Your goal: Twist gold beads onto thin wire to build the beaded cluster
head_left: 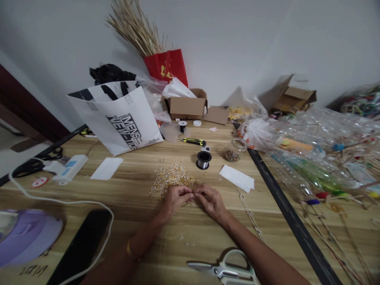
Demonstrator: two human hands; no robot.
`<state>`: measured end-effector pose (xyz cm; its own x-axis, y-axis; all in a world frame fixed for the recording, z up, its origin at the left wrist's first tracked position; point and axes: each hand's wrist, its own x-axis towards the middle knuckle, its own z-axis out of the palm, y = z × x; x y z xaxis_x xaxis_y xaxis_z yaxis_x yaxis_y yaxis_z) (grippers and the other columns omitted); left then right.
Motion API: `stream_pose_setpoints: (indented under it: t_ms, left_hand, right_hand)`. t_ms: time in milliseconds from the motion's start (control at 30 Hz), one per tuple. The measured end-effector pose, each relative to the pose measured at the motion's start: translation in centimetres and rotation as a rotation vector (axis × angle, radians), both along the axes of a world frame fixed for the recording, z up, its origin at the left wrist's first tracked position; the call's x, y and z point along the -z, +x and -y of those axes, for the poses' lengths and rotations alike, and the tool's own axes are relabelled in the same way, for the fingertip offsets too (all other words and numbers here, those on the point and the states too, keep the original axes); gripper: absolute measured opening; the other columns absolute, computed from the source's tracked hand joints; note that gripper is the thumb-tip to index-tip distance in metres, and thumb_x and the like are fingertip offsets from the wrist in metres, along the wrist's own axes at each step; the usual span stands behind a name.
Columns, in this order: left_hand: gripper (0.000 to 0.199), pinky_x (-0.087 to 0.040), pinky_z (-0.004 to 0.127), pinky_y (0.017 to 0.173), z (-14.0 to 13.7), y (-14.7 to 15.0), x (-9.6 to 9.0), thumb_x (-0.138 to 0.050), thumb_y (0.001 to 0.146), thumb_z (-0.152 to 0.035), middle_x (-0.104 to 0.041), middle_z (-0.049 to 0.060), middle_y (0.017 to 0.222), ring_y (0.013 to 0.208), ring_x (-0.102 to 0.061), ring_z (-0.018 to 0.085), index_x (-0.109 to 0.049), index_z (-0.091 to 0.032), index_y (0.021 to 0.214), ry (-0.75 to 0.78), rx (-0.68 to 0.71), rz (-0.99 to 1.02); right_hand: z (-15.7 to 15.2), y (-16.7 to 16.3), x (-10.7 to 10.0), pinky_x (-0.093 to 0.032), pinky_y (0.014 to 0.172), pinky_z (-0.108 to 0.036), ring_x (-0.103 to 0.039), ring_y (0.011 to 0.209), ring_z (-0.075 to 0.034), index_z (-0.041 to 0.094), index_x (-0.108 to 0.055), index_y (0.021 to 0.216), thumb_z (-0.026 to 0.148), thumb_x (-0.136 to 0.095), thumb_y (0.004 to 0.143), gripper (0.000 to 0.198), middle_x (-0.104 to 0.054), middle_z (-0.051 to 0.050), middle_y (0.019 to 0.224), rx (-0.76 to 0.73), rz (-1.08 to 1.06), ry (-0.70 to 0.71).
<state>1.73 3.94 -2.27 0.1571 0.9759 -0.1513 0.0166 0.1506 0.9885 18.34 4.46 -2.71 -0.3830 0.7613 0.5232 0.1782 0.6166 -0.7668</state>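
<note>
My left hand (177, 199) and my right hand (210, 200) meet fingertip to fingertip over the wooden table. Both are pinched closed, and whatever lies between the fingertips is too small to make out. Just beyond them spreads a loose heap of small gold and silver beads (172, 176), partly hidden by my left hand. Behind my right hand stands a black spool of thin silvery wire (204, 160). A knotted pale cord with a ring (249, 211) lies to the right of my right forearm. Scissors with pale handles (225, 269) rest near the front edge.
A yellow-black utility knife (192, 141), a glass jar (234, 150) and a folded white paper (236, 178) lie further back. At left are a white shopping bag (118, 118), a power strip (70, 169) and a white cable (74, 202). Plastic bottles (308, 154) crowd the right.
</note>
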Motion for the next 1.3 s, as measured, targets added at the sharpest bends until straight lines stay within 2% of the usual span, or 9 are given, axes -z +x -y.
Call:
stream_pose_setpoints:
  t_ms: [333, 400, 500, 567, 633, 800, 967, 1133, 1300]
  left_hand:
    - [0.021, -0.037, 0.020, 0.052, 0.22, 0.41, -0.12, -0.074, 0.057, -0.029, -0.057, -0.002, 0.053, 0.052, -0.051, 0.010, -0.060, -0.013, 0.057, 0.037, 0.023, -0.069]
    - [0.022, -0.038, 0.020, 0.052, 0.25, 0.42, -0.14, -0.074, 0.058, -0.030, -0.057, -0.001, 0.053, 0.053, -0.052, 0.011, -0.060, -0.013, 0.058, 0.033, 0.025, -0.046]
    - [0.022, -0.040, 0.020, 0.052, 0.22, 0.32, -0.27, -0.071, 0.062, -0.033, -0.059, 0.000, 0.056, 0.053, -0.052, 0.011, -0.062, -0.013, 0.062, 0.018, 0.041, -0.012]
    - [0.023, -0.040, 0.021, 0.052, 0.14, 0.23, -0.36, -0.069, 0.063, -0.034, -0.059, 0.000, 0.055, 0.052, -0.052, 0.011, -0.062, -0.013, 0.063, 0.014, 0.032, -0.012]
    - [0.023, -0.041, 0.021, 0.052, 0.05, 0.15, -0.40, -0.070, 0.063, -0.034, -0.058, -0.001, 0.054, 0.051, -0.051, 0.010, -0.061, -0.013, 0.062, 0.013, 0.015, -0.010]
    - [0.021, -0.042, 0.021, 0.054, -0.03, 0.09, -0.45, -0.070, 0.063, -0.032, -0.059, -0.001, 0.054, 0.052, -0.053, 0.010, -0.061, -0.013, 0.062, 0.004, 0.006, 0.025]
    - [0.019, -0.043, 0.021, 0.056, 0.07, 0.10, -0.67, -0.069, 0.064, -0.029, -0.061, 0.000, 0.056, 0.054, -0.054, 0.010, -0.062, -0.012, 0.063, 0.005, 0.019, 0.041]
    - [0.021, -0.043, 0.021, 0.054, 0.03, 0.11, -0.54, -0.069, 0.063, -0.031, -0.060, 0.000, 0.055, 0.052, -0.053, 0.010, -0.062, -0.012, 0.063, 0.010, 0.031, 0.041]
    - [0.023, -0.045, 0.022, 0.055, -0.02, 0.09, -0.14, -0.069, 0.064, -0.033, -0.062, 0.001, 0.058, 0.054, -0.055, 0.011, -0.061, -0.012, 0.064, 0.018, 0.007, 0.045]
  right_hand:
    - [0.12, -0.11, 0.40, -0.047, 0.069, -0.031, -0.059, 0.075, -0.018, 0.020, -0.060, 0.087, 0.022, -0.050, 0.088, 0.011, -0.063, -0.006, 0.079, 0.000, 0.035, 0.018]
    - [0.22, -0.10, 0.46, -0.047, 0.070, -0.031, -0.058, 0.078, -0.018, 0.021, -0.059, 0.091, 0.021, -0.049, 0.088, 0.010, -0.062, -0.007, 0.084, 0.012, 0.032, 0.031]
    - [0.36, 0.00, 0.50, -0.047, 0.068, -0.030, -0.055, 0.087, -0.020, 0.020, -0.055, 0.096, 0.019, -0.050, 0.086, 0.011, -0.056, -0.010, 0.099, 0.124, 0.010, 0.077]
    - [0.33, 0.08, 0.57, -0.047, 0.065, -0.029, -0.054, 0.086, -0.019, 0.020, -0.054, 0.094, 0.018, -0.050, 0.086, 0.009, -0.054, -0.010, 0.098, 0.186, 0.010, 0.115]
    - [0.19, 0.14, 0.69, -0.047, 0.067, -0.030, -0.054, 0.084, -0.019, 0.019, -0.054, 0.094, 0.016, -0.049, 0.086, 0.010, -0.054, -0.009, 0.094, 0.165, 0.046, 0.127]
    - [-0.32, 0.11, 0.94, -0.047, 0.082, -0.034, -0.056, 0.097, -0.020, 0.020, -0.056, 0.109, 0.016, -0.046, 0.088, 0.023, -0.057, -0.011, 0.106, -0.002, 0.115, 0.071]
    - [-0.51, 0.01, 0.88, -0.048, 0.080, -0.032, -0.058, 0.090, -0.019, 0.019, -0.060, 0.099, 0.020, -0.047, 0.089, 0.016, -0.060, -0.009, 0.096, -0.041, 0.083, 0.007]
    - [-0.60, -0.07, 0.79, -0.046, 0.068, -0.027, -0.056, 0.074, -0.015, 0.018, -0.059, 0.084, 0.020, -0.049, 0.088, 0.011, -0.057, -0.005, 0.079, -0.023, 0.043, -0.001]
    - [-0.58, -0.09, 0.63, -0.044, 0.065, -0.025, -0.054, 0.071, -0.015, 0.017, -0.059, 0.081, 0.021, -0.050, 0.088, 0.011, -0.057, -0.004, 0.078, -0.007, 0.023, 0.000]
